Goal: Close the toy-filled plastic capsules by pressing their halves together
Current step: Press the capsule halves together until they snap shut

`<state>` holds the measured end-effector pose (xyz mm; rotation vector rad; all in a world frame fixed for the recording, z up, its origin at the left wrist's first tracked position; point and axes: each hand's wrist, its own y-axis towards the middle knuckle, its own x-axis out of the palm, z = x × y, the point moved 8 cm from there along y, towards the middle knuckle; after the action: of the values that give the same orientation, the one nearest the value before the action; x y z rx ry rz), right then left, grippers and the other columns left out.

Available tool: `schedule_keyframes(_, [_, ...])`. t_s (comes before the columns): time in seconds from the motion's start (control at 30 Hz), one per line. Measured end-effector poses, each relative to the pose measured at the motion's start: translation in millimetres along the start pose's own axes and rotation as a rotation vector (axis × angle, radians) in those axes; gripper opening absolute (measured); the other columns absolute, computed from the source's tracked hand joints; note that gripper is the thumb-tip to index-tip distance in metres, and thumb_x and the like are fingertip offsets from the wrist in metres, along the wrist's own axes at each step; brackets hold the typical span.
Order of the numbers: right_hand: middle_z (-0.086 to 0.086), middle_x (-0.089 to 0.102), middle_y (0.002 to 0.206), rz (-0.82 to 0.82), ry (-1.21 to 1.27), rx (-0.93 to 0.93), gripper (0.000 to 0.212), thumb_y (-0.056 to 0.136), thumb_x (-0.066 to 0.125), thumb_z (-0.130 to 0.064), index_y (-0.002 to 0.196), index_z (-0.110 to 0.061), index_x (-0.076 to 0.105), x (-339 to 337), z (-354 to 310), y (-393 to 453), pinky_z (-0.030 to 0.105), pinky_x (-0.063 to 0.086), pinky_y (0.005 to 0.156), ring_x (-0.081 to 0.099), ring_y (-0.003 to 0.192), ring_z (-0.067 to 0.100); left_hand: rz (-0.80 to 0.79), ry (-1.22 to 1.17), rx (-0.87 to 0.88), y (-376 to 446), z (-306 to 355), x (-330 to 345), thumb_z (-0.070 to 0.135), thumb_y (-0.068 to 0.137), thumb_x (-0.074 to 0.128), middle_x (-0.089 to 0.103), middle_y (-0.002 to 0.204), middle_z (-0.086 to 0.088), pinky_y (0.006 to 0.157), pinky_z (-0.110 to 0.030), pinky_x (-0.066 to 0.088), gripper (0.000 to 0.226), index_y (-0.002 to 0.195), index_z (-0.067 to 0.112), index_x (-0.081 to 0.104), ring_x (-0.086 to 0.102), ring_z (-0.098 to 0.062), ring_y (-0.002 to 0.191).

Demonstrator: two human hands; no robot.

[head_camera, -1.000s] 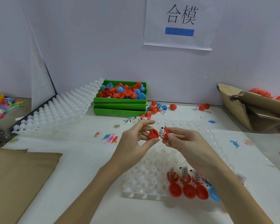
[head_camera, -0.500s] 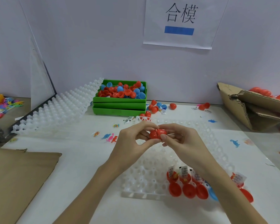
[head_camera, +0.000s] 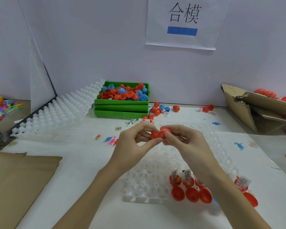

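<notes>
- The left hand (head_camera: 132, 142) and right hand (head_camera: 185, 141) meet above the far end of the clear plastic cell tray (head_camera: 149, 180); each pinches one side of a small red plastic capsule (head_camera: 158, 133) between thumb and curled fingers, the two halves pushed against each other with the seam not quite even.
- In the near right cells of that tray sit open red capsule halves (head_camera: 191, 195), and just behind them more halves hold small toy packets with barcode labels (head_camera: 186, 175).
- A stack of green plastic bins (head_camera: 120, 111) stands against the back wall; the top one is heaped with loose red and blue capsule halves (head_camera: 124, 93).
- A second clear cell tray (head_camera: 56, 113) leans against the bins' left side.
- A torn brown cardboard box (head_camera: 248, 111) at the far right holds red capsules (head_camera: 269, 94).
- Loose capsules and tiny plastic dinosaur toys (head_camera: 111, 140) lie scattered on the white table (head_camera: 82, 162).
</notes>
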<state>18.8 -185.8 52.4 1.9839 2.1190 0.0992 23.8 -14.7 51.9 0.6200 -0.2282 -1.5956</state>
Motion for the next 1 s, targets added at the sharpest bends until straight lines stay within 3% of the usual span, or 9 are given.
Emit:
schedule_keyframes(0.3, [-0.004,0.08,0.094,-0.012,-0.001,0.019,0.016,0.095,0.073,-0.013,0.11,-0.017,0.076,0.8,3.4,-0.6,0.014,0.056,0.077,0.077,0.086,0.013,-0.02,0.047,0.031,-4.0,-0.4,8.1,0.013,0.095,0.074,0.075,0.103,0.009,0.089,-0.027,0.061,0.021,0.116,0.016,0.073,0.074,-0.017,0.099])
schedule_keyframes(0.47, [-0.008,0.079,0.097,-0.001,0.001,0.01,0.019,0.093,0.076,-0.015,0.112,-0.019,0.075,-1.4,3.0,-0.5,0.015,0.057,0.077,0.077,0.086,0.013,0.021,-0.052,-0.016,-3.2,-3.2,6.6,0.012,0.092,0.078,0.076,0.113,0.006,0.095,-0.029,0.059,0.037,0.127,0.016,0.066,0.074,-0.018,0.107])
schedule_keyframes(0.73, [-0.005,0.078,0.1,0.008,0.023,-0.045,0.023,0.093,0.076,-0.012,0.115,-0.018,0.071,0.5,-3.8,-1.6,0.019,0.058,0.077,0.078,0.085,0.017,0.01,-0.232,-0.088,0.8,-2.9,-0.8,0.019,0.079,0.087,0.078,0.107,-0.002,0.091,-0.03,0.06,0.036,0.111,0.013,0.072,0.076,-0.022,0.099])
schedule_keyframes(1.0, [-0.007,0.078,0.099,0.031,0.009,-0.111,0.017,0.093,0.076,-0.014,0.109,-0.017,0.073,2.1,-10.1,-2.5,0.019,0.059,0.077,0.077,0.089,0.014,-0.02,-0.301,-0.17,1.2,-4.3,-1.8,0.023,0.076,0.088,0.078,0.106,-0.002,0.086,-0.025,0.059,0.039,0.11,0.017,0.072,0.076,-0.019,0.099])
